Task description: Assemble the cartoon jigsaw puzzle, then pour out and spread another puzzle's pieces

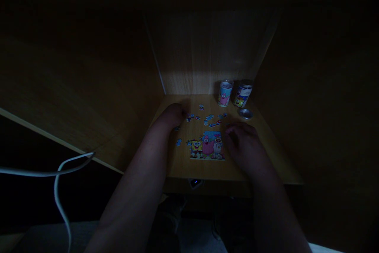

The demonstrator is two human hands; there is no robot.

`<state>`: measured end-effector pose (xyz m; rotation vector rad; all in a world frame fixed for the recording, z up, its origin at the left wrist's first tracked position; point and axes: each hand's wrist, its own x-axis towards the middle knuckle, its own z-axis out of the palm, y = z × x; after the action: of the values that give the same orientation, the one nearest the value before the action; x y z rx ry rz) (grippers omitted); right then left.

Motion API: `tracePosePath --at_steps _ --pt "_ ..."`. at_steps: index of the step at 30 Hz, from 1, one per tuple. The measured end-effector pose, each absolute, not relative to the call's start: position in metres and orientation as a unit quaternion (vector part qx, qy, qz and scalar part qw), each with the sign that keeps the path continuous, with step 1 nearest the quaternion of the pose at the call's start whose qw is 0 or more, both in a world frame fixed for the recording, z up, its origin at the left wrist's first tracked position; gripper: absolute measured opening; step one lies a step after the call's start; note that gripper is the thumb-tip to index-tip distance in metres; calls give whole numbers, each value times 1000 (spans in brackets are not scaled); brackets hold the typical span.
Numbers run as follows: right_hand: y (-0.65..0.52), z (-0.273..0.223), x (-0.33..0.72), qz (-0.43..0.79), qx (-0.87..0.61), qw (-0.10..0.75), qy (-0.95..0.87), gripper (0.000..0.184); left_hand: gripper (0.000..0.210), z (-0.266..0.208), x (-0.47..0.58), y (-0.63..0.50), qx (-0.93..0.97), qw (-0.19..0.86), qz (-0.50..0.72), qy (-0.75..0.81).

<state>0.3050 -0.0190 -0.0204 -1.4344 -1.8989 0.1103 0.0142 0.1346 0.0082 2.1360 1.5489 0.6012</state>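
Observation:
A partly assembled jigsaw puzzle point(209, 148) with cartoon figures lies near the front of the wooden surface, its upper left part unfilled. Just right of it is my right hand point(244, 142), thumb and fingers pinched together by its edge; whatever they hold is too dark to make out. My left hand point(174, 115) is curled down beside a cluster of loose puzzle pieces point(191, 117), its fingertips mostly in shadow. More loose pieces point(209, 118) are scattered above the puzzle, and another puzzle piece point(179, 142) lies to its left.
At the back right stand an open cartoon-printed can point(225, 94) and a second can point(243, 93) with a metallic top. A round metal lid point(245, 114) lies before them. Wooden panels point(192, 51) enclose the surface. A white cable point(59, 174) hangs at left. A small lit device point(195, 182) is below the front edge.

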Motion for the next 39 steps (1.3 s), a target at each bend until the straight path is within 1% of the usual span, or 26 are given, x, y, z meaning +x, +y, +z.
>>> tracePosePath --at_steps 4,6,8,9,12,15,24,33,39 --pt "-18 -20 305 46 -556 372 -742 11 6 14 20 130 756 218 244 567" --pt "-18 -20 305 43 -556 377 -740 10 14 17 26 126 755 237 266 551" --pt "-18 -20 305 39 -556 380 -738 11 26 18 33 122 753 279 294 518" --pt "-18 -20 305 36 -555 381 -739 11 28 19 37 121 747 312 316 495" --pt "-18 -20 305 32 -549 382 -743 12 27 20 43 117 705 420 383 424" --pt "-18 -20 305 30 -548 379 -745 12 25 23 44 114 681 465 395 405" --pt "-17 -21 306 33 -549 370 -749 13 30 30 46 110 687 473 374 407" --pt "-18 -22 305 37 -557 366 -745 13 24 34 48 108 681 493 360 405" --pt "-18 -21 305 37 -560 360 -745 11 14 36 48 107 680 487 354 419"
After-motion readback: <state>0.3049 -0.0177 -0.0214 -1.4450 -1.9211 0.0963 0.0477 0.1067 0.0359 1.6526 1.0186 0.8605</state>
